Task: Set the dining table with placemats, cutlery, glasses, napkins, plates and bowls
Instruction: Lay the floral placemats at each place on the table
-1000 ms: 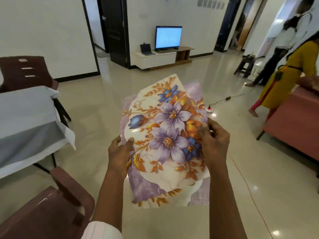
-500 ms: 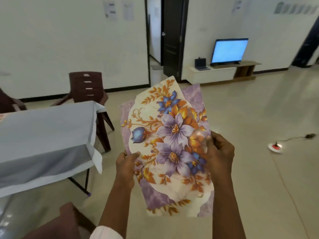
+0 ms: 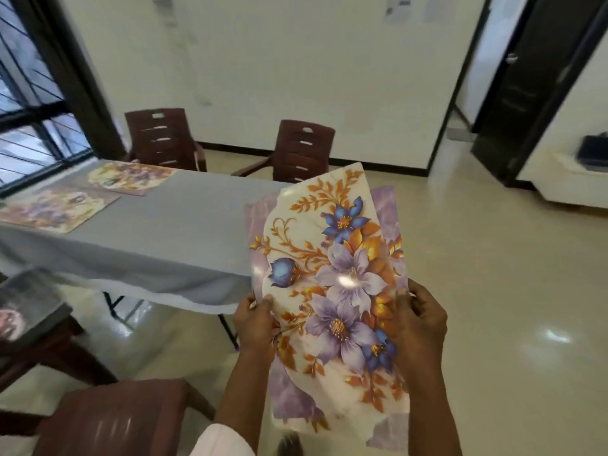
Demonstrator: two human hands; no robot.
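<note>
I hold a floral placemat (image 3: 332, 278) upright in front of me, purple and blue flowers with orange leaves on white and lilac; another mat's lilac edge shows behind it. My left hand (image 3: 255, 320) pinches its left edge and my right hand (image 3: 422, 315) grips its right edge. The dining table (image 3: 158, 232), covered in a grey cloth, stands to the left and ahead. Two matching placemats lie on its far left part, one (image 3: 57, 209) nearer and one (image 3: 131, 176) farther back.
Two dark brown plastic chairs (image 3: 164, 139) (image 3: 301, 149) stand behind the table by the white wall. Another brown chair (image 3: 115, 419) is close at the lower left, beside a dark side table (image 3: 29, 311). A barred window is at the left, a black door at the right.
The view has swung left: the television and floor cable have left the view, and the table with two laid placemats and both far chairs has come in. Both hands keep their hold on the placemat.
</note>
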